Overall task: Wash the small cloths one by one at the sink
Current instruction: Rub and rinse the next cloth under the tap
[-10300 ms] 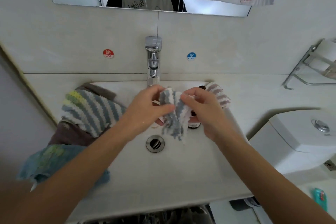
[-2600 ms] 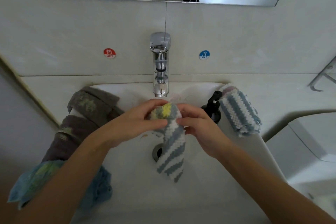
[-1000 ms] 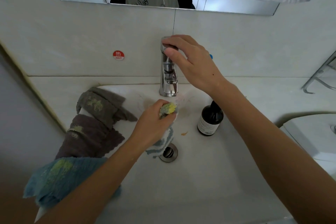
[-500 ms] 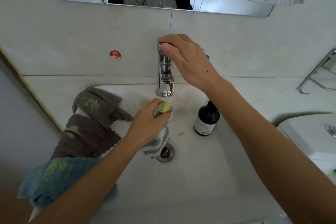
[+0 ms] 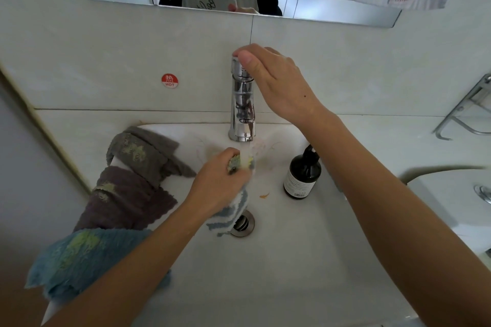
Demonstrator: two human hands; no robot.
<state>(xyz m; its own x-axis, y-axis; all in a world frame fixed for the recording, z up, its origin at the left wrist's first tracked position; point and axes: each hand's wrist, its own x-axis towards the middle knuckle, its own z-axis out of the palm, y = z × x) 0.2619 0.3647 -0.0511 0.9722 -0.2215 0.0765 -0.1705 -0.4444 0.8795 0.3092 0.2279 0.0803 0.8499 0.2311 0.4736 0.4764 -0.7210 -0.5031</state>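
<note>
Left hand (image 5: 220,183) grips the bunched cloth (image 5: 231,210) under running water; right hand (image 5: 276,82) curls over the tap (image 5: 242,103) handle. Wet, it's likely limp and heavier; hold the bunched top.

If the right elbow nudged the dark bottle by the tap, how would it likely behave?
The bottle is tall and narrow, standing upright on the basin slope, so it would probably tip. Wet porcelain likely lets it slide toward the drain. If glass, it may crack; I can't tell.
</note>
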